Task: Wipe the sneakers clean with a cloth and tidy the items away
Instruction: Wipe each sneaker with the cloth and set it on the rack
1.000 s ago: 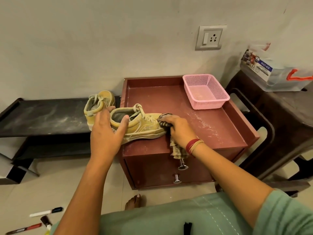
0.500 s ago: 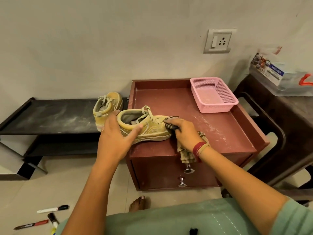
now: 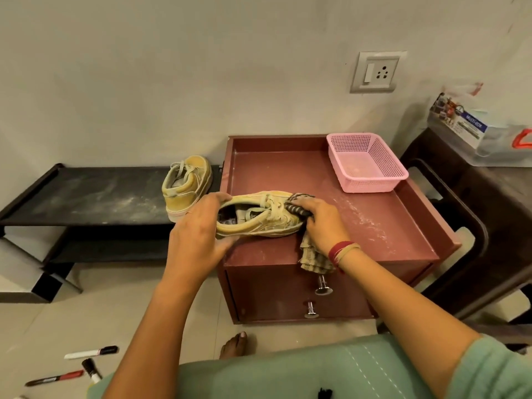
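The fingers [image 3: 220, 198] of the left hand [image 3: 198, 234] curl over the far edge of the heel of a dusty tan-yellow lace-up canvas sneaker [image 3: 259, 223], and the thumb closes on the near side, so the heel is clamped between them. The fingers [image 3: 299, 201] of the right hand [image 3: 322, 223] lie close together, bent down over a bunched brown-and-beige striped cloth [image 3: 313, 257], and press it onto the sneaker's toe. The loose end of the cloth hangs below the wrist, over the near edge of the cabinet. A red-and-tan thread band [image 3: 342, 251] circles that wrist.

The sneaker is tipped onto its side, its opening facing the person, heel left and toe right, at the near left corner of a maroon wooden cabinet with a raised rim [image 3: 426, 226]. Whether it rests on the top or is lifted just off it cannot be told. Pale dust streaks the cabinet top to the right of the right hand. A pink plastic mesh basket [image 3: 371, 185] stands at the far right corner. Two metal knobs [image 3: 322, 285] stick out of the cabinet front.

Left of the cabinet, a matching tan-yellow sneaker [image 3: 185, 188] stands upright on the right end of a low black dusty shelf rack [image 3: 95, 197], heel toward the person. Three marker pens [image 3: 90, 352] lie on the pale floor at near left. A dark brown plastic stool [image 3: 489, 214] stands to the right, carrying a clear plastic box with a printed label [image 3: 472, 133]. A grey switch-and-socket plate [image 3: 375, 72] sits on the wall.
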{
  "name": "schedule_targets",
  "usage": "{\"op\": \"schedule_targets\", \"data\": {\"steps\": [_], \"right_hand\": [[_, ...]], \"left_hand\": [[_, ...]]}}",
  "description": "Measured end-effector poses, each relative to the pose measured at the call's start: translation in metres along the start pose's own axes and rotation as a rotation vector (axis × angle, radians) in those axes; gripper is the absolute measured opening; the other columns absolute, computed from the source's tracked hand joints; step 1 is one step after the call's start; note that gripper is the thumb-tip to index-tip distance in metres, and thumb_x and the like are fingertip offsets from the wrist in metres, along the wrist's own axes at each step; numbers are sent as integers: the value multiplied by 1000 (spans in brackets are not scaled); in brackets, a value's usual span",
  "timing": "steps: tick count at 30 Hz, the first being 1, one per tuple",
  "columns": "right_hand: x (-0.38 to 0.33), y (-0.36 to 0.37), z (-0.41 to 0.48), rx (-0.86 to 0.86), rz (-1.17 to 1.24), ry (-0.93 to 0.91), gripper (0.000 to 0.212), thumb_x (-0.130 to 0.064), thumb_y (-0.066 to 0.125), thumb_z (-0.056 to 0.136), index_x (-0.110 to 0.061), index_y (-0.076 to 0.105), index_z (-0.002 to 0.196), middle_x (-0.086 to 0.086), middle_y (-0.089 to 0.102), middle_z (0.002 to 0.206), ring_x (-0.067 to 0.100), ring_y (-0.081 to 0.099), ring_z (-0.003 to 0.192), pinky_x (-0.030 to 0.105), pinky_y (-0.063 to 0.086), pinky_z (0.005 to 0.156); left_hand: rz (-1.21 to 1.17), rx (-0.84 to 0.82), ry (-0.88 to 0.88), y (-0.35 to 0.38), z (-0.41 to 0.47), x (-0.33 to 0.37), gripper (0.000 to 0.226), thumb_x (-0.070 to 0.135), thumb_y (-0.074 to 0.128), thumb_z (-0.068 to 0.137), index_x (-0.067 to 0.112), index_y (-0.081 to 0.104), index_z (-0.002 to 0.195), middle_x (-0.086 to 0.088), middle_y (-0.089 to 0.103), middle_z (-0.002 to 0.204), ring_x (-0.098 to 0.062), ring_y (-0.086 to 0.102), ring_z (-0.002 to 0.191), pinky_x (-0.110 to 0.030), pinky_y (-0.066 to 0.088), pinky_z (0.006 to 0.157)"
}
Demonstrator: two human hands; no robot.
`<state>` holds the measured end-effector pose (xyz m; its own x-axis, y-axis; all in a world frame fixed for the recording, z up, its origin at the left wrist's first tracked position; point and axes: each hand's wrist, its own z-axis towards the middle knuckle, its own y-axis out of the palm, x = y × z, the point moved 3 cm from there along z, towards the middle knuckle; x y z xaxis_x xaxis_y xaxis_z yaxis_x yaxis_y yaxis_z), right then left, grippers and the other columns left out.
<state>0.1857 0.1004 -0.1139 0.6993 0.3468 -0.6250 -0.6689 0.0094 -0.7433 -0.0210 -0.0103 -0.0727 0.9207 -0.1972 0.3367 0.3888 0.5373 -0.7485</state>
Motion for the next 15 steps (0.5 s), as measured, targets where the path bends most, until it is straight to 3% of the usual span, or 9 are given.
{"op": "schedule_targets", "data": {"steps": [3,7,10,12,15], "right_hand": [[2,-2,3,48,4,63,55,13,41,77,-17,64,118,8,60,125,26,52,119,27,33,105],[-11,8,-8,-78,-23,-134,57,13,43,73,-17,66,115,3,57,130,21,51,122,29,34,109],[9,2,1,9,-16,12,56,10,43,77,-22,64,118,5,59,129,25,52,120,33,37,106],[9,1,2,27,1,72,53,9,43,79,-19,63,120,7,60,127,25,52,120,25,33,106],[-9,10,-10,-90,35,-78,59,14,41,75,-17,63,120,5,58,130,18,50,123,14,25,106]], "left_hand": [[30,16,27,1,0,1,67,24,87,61,14,53,118,1,62,107,-17,61,93,-29,49,70],[123,48,80,4,-3,0,63,19,84,66,14,56,122,-4,58,107,-21,57,95,-34,46,74],[149,34,46,7,-4,0,66,14,83,64,16,55,124,-4,54,106,-22,54,97,-38,43,76],[135,23,29,7,-2,0,69,12,84,61,17,55,123,-3,52,106,-20,52,99,-40,42,79],[74,-16,12,6,-1,0,70,16,85,61,18,53,123,-1,50,111,-17,49,103,-44,42,87]]}}
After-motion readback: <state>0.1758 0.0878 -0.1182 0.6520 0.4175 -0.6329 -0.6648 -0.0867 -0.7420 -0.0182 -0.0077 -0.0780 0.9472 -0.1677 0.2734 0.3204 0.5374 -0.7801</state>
